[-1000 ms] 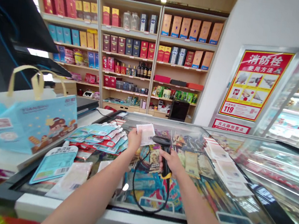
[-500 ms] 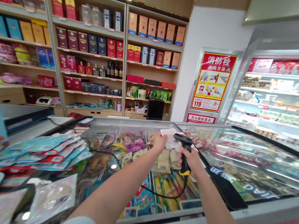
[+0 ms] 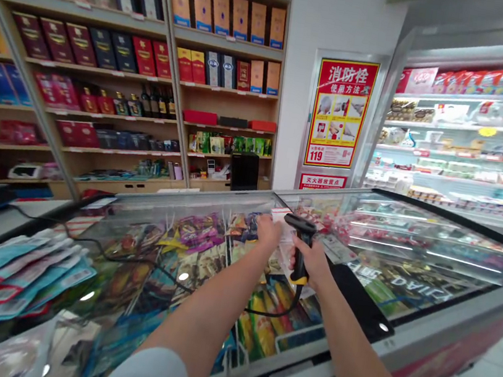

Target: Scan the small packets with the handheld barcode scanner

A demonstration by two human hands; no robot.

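Observation:
My right hand (image 3: 313,261) is wrapped round the handle of a black and yellow handheld barcode scanner (image 3: 301,224), whose head points left. My left hand (image 3: 268,232) grips a thin white packet (image 3: 285,238) with a red top edge. This packet hangs close beside the scanner, partly hidden behind it and my right fingers; its contents cannot be made out. The scanner's black cable (image 3: 269,313) loops down from the handle and runs left across the glass. Both hands are above the glass lid of a chest freezer (image 3: 225,375) full of colourful wrapped goods.
Blue and red pouches (image 3: 9,279) lie piled at the left, with a clear plastic packet (image 3: 8,354) in front. A black flat pad (image 3: 357,303) rests on the freezer near my right forearm. Behind are shelves of boxes (image 3: 238,15), a fire-hydrant poster (image 3: 341,114) and a lit refrigerated display (image 3: 467,150).
The view has turned to the right. The packet has gone from lying nearly flat to hanging more upright, with its red edge showing. Both hands keep their hold.

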